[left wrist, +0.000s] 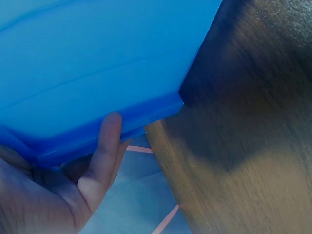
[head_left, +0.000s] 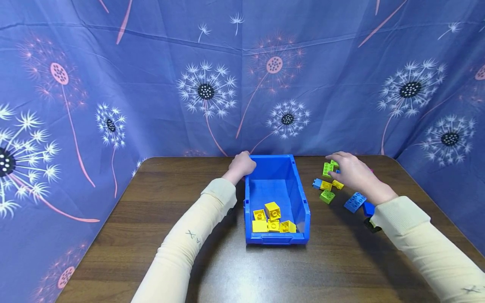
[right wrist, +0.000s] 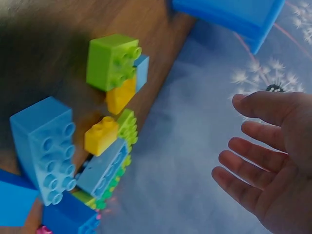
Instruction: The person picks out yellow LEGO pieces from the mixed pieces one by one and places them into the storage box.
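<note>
My left hand [head_left: 243,164] grips the far left corner of a blue plastic bin [head_left: 277,240]. In the left wrist view a finger [left wrist: 109,134] lies along the bin's rim [left wrist: 161,109]. Several yellow toy bricks [head_left: 273,211] lie in the bin's near end. My right hand [head_left: 351,171] is over the far part of a loose group of bricks, fingers spread and nothing in them. Among these are a green brick [right wrist: 109,63], a yellow brick [right wrist: 101,136], a light blue brick [right wrist: 44,141] and a dark blue brick [right wrist: 68,217]. In the head view the hand hides some of them.
The bin stands on a brown wooden table [head_left: 170,185] near its far edge. A blue cloth [head_left: 159,84] with dandelion prints hangs behind the table and along both sides. A light blue brick with studs [head_left: 355,202] lies near my right wrist.
</note>
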Tool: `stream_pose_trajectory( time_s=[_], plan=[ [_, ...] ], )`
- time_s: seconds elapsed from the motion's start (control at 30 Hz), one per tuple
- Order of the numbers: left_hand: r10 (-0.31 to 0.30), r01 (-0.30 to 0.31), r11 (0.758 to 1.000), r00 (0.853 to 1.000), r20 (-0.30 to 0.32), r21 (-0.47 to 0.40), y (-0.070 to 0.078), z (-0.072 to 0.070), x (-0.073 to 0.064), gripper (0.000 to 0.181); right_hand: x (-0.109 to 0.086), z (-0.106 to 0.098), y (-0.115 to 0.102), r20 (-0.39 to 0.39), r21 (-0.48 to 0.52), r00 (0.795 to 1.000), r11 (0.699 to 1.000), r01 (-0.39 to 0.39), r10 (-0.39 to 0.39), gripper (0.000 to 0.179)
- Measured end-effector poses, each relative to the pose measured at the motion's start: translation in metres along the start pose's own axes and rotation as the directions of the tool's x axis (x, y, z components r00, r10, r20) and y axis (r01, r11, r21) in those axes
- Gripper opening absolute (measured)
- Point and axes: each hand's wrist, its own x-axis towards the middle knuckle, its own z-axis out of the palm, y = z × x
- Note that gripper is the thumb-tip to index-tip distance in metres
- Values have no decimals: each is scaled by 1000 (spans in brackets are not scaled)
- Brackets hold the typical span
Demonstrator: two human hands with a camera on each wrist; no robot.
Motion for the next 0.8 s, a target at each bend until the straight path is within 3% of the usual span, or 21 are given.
stream_pose_trajectory(
  time_s=[0.2,0.47,0.8],
  plan=[
    [4,-4,1000,1000,-5,-4,0,0,-1,46,0,7,13,-2,19,1000,999,-27,27,48],
    [-9,9,1000,1000,12,-8,0,0,-1,47,0,19,28,95,31,991,994,-100,97,53],
    [7,-7,1000,1000,-14,1,0,0,-4,47,-1,29,42,99,38,991,995,-90,86,46]
  ],
)
